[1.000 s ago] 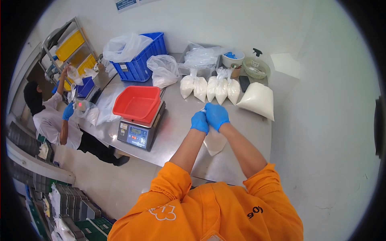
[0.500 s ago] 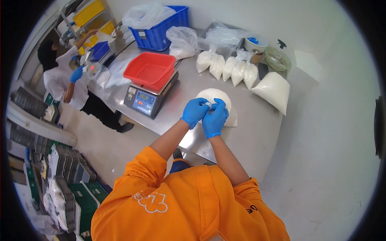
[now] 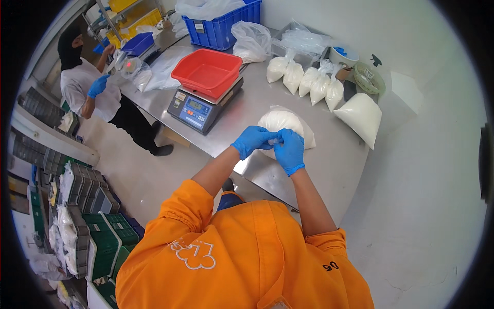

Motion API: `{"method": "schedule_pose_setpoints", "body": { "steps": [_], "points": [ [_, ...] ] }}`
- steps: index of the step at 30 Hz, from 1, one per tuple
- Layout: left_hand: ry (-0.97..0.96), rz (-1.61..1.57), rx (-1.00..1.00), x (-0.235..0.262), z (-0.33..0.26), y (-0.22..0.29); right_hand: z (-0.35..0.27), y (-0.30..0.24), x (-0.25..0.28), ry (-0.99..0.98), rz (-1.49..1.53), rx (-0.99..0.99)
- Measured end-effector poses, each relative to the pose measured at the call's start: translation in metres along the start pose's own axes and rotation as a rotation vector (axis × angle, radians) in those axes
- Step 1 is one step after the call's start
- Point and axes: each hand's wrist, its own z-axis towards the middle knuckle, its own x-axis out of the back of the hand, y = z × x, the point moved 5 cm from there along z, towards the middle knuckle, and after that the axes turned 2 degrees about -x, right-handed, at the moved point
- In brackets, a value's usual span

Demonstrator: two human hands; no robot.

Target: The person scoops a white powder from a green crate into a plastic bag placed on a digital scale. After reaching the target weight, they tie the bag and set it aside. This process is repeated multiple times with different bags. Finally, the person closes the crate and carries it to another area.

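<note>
A clear plastic bag of white powder [image 3: 282, 119] rests on the steel table [image 3: 329, 167] in front of me. My left hand [image 3: 253, 140], in a blue glove, pinches the gathered neck of this bag. Beside it my right hand [image 3: 289, 150], gloved alike, has its fingers closed on the same neck. The fingertips of both hands meet there and hide most of the neck. To the left stands a digital scale [image 3: 197, 110] with a red plastic tub [image 3: 207, 70] on its pan.
Several small tied bags of white powder [image 3: 310, 82] stand in a row behind; a larger bag [image 3: 362, 117] lies at the right edge. A blue crate [image 3: 218, 32] sits at the back. A co-worker [image 3: 85, 85] is at the table's far left. Stacked crates [image 3: 98, 232] fill the lower left.
My view has shifted, so the table's things appear further right and higher. My fingers have changed position on the bag's neck. The co-worker's head has turned.
</note>
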Motion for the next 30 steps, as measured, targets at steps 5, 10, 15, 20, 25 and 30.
{"method": "schedule_pose_setpoints", "body": {
  "steps": [5,10,15,20,25,30],
  "points": [
    [0.076,0.039,-0.146,0.004,-0.002,-0.011,-0.002,0.006,-0.003,-0.097,0.237,-0.133],
    [0.0,0.106,-0.376,-0.004,-0.013,-0.023,-0.003,0.006,-0.003,-0.115,0.439,-0.227],
    [-0.04,0.161,-0.456,-0.015,-0.034,-0.04,-0.015,-0.011,0.016,-0.012,0.45,-0.199],
    [-0.175,-0.12,-0.301,-0.041,-0.049,0.02,0.009,-0.062,0.07,0.005,0.384,-0.087],
    [-0.141,-0.473,-0.046,-0.022,0.066,0.036,0.078,-0.055,0.086,0.101,0.537,-0.2],
    [0.289,0.299,-0.282,0.056,0.131,0.041,0.069,-0.012,0.064,0.047,0.176,-0.061]
  ]
}}
